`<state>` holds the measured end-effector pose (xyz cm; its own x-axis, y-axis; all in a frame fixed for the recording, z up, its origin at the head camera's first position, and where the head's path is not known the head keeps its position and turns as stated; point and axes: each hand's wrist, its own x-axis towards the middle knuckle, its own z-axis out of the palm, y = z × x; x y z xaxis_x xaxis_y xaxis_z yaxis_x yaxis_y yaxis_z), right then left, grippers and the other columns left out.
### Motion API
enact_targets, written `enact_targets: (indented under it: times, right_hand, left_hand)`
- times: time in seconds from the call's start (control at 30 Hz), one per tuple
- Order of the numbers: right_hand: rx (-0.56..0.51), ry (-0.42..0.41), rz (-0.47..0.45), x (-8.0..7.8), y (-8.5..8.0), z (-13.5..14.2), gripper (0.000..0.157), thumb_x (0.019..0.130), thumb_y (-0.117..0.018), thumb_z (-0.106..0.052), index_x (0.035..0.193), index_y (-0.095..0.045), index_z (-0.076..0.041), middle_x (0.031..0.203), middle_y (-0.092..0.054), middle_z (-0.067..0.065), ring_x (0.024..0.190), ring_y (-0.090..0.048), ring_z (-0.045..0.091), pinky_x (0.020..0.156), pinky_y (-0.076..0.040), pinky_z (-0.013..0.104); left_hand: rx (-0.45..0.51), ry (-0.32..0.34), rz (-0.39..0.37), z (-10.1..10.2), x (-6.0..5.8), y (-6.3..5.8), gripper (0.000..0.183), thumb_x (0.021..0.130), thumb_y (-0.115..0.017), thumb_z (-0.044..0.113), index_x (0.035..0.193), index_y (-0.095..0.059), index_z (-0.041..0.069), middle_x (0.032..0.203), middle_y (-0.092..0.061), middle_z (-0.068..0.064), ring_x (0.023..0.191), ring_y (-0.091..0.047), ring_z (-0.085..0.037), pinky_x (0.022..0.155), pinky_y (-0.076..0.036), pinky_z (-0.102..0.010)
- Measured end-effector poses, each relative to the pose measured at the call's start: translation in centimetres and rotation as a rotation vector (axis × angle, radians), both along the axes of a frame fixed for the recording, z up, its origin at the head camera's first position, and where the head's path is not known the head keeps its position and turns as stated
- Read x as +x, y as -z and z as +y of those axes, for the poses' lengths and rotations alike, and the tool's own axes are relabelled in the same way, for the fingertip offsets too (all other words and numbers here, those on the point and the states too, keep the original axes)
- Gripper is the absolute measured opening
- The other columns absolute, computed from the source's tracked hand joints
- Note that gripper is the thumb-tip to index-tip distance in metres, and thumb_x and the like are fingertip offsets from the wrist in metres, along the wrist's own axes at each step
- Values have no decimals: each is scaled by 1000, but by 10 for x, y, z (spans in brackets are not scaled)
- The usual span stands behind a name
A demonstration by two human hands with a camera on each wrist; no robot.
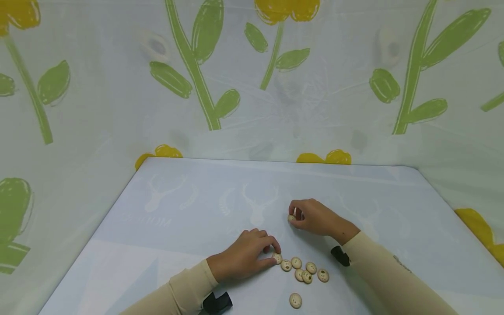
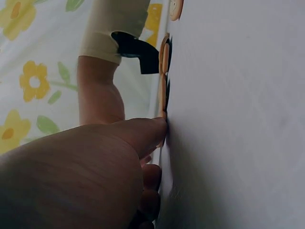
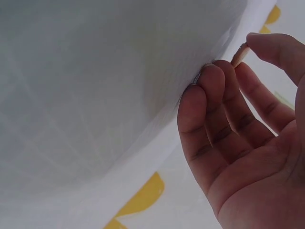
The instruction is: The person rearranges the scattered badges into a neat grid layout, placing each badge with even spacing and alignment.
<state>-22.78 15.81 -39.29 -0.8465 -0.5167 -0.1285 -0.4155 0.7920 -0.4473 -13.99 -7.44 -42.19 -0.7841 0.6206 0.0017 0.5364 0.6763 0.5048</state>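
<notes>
Beyond the loose wooden discs (image 1: pixel 296 262) on the table (image 1: pixel 220 183), the right hand (image 1: pixel 315 217) pinched one disc (image 1: pixel 291 218) while the left hand (image 1: pixel 247 255) pinched the leftmost disc (image 1: pixel 278 258) beside the group, light fingertip pressure seeming best against skidding.

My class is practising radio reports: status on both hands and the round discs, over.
Left hand pinching one disc. Right hand pinching another disc, farther out. Seven loose discs nearby, two overlapping; nothing visibly blocking either hand.

Flowered sheeting (image 1: pixel 323 113) borders a pale table (image 1: pixel 204 201) — a curtained-off booth.
</notes>
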Motion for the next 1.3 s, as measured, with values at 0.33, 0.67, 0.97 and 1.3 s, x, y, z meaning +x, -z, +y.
enact_targets:
  times: [0.33, 0.67, 0.97, 1.3]
  right_hand:
    - [18, -12, 2, -1, 2, -2, 11, 91, -73, -18, 97, -64, -18, 75, -59, -5, 69, -53, 10, 64, -46, 26]
    - [24, -37, 26, 2, 1, -3, 12, 90, -74, -15, 95, -64, -17, 74, -56, -6, 69, -51, 10, 64, -44, 25]
    - [30, -11, 11, 4, 0, -4, 13, 89, -75, -17, 97, -65, -18, 75, -55, -5, 71, -50, 11, 66, -43, 27]
    - [8, 7, -12, 8, -1, 1, 28, 88, -76, -18, 113, -64, -15, 82, -58, -4, 75, -52, 11, 69, -47, 26]
  left_hand:
    - [1, 4, 3, 0, 0, -1, 15, 94, -69, 36, 109, -67, 33, 89, -54, 17, 86, -45, 1, 83, -36, -27]
    - [13, 8, 7, 0, -1, 0, 15, 93, -70, 35, 108, -67, 33, 89, -55, 17, 86, -45, 1, 82, -36, -26]
    - [23, 14, 33, -1, 1, 0, 14, 93, -70, 35, 107, -67, 33, 88, -54, 18, 86, -45, 2, 82, -36, -26]
    - [12, 13, 27, -1, 1, 0, 14, 94, -69, 36, 108, -67, 33, 89, -54, 18, 86, -45, 2, 82, -36, -26]
